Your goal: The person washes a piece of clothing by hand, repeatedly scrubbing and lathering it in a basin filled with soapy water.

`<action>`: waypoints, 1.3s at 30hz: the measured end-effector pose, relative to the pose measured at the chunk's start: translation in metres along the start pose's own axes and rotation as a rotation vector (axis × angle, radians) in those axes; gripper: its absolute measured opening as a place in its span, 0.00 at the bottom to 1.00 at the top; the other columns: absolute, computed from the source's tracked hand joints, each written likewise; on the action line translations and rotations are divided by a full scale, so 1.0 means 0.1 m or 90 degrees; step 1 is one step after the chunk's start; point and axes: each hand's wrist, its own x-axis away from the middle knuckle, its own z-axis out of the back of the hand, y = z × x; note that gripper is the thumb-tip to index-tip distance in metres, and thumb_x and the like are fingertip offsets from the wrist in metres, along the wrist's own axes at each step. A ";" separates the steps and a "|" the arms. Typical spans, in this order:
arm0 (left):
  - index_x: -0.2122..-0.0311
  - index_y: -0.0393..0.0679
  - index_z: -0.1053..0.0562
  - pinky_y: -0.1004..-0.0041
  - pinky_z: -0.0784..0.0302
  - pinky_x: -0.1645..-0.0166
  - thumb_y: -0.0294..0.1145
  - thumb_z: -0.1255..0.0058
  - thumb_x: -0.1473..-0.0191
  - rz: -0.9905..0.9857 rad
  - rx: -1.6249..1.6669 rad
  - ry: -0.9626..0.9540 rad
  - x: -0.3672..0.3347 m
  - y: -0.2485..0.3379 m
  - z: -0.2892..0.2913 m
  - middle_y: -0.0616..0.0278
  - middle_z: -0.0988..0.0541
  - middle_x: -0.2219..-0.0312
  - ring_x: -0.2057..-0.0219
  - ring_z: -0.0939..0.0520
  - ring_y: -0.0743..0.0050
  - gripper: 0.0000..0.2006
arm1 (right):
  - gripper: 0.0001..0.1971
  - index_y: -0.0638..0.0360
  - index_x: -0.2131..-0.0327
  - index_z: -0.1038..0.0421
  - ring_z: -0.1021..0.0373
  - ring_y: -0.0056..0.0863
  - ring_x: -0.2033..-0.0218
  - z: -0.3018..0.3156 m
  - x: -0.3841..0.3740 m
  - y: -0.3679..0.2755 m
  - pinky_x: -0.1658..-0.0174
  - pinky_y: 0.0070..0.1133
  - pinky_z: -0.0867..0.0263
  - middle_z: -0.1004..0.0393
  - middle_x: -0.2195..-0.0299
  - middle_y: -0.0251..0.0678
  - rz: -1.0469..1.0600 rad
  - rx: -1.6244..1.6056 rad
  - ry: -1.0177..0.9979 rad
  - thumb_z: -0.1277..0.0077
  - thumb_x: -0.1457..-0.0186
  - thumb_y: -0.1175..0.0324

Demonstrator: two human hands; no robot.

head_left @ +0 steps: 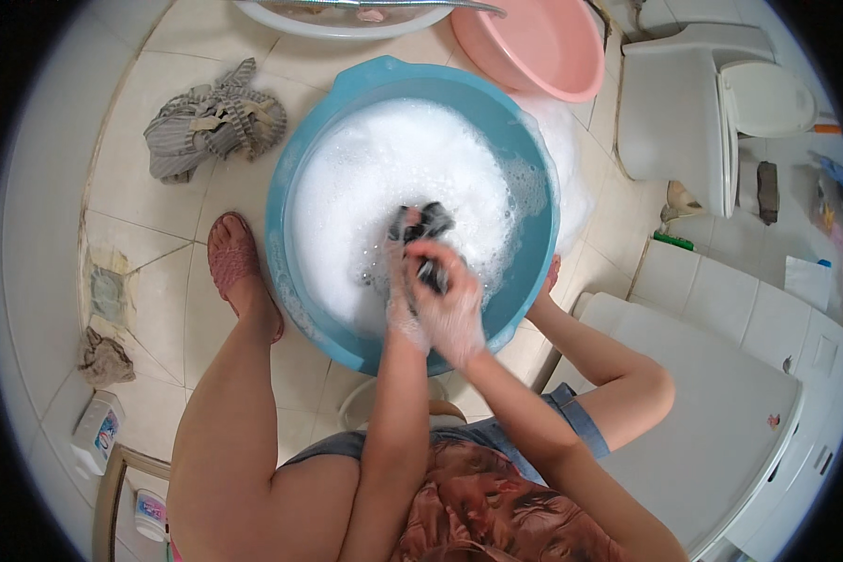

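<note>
A large blue basin (295, 309) stands on the floor between my legs, filled with thick white suds (347, 187). Over the foam, my left hand (400, 290) and my right hand (448, 304) are close together, wet and flecked with lather. Both are closed on a dark, bunched wet cloth (429, 222), part of which sticks out beyond the fingers. Motion smears the fingers somewhat. What lies under the foam is hidden.
A striped grey cloth heap (206, 126) lies on the tiles at the left. Beyond the basin are a pink basin (543, 47) and a white tub (347, 23) with a hose across it. Spilled foam (571, 169) touches the blue basin's right side. A toilet (670, 112) stands far right.
</note>
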 end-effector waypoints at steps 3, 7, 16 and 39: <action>0.46 0.37 0.41 0.66 0.37 0.46 0.43 0.60 0.43 -0.125 0.002 -0.053 -0.18 0.07 0.35 0.47 0.34 0.51 0.50 0.32 0.60 0.25 | 0.10 0.56 0.64 0.32 0.30 0.34 0.61 -0.08 -0.20 0.08 0.55 0.24 0.37 0.27 0.67 0.42 -0.105 -0.081 -0.063 0.52 0.54 0.77; 0.48 0.30 0.40 0.67 0.36 0.49 0.43 0.58 0.44 -0.175 -0.468 0.306 -0.18 0.36 -0.45 0.44 0.32 0.53 0.52 0.30 0.57 0.26 | 0.20 0.52 0.48 0.44 0.45 0.41 0.47 0.04 -1.03 0.58 0.43 0.28 0.49 0.45 0.50 0.49 0.016 0.065 -0.119 0.59 0.46 0.72; 0.58 0.33 0.32 0.68 0.38 0.50 0.39 0.50 0.49 -0.600 -0.720 0.295 -0.23 0.87 -0.36 0.47 0.27 0.61 0.57 0.28 0.58 0.19 | 0.19 0.67 0.57 0.35 0.36 0.36 0.55 -0.49 -0.85 0.96 0.51 0.24 0.40 0.33 0.56 0.45 0.079 0.229 -0.717 0.55 0.48 0.62; 0.47 0.32 0.41 0.69 0.35 0.49 0.42 0.59 0.45 -0.007 -0.034 0.231 -0.56 -0.06 0.09 0.53 0.33 0.54 0.54 0.31 0.66 0.26 | 0.19 0.62 0.56 0.36 0.36 0.30 0.57 -0.01 -0.73 0.85 0.53 0.25 0.39 0.33 0.60 0.42 -0.230 -0.215 -0.201 0.51 0.50 0.61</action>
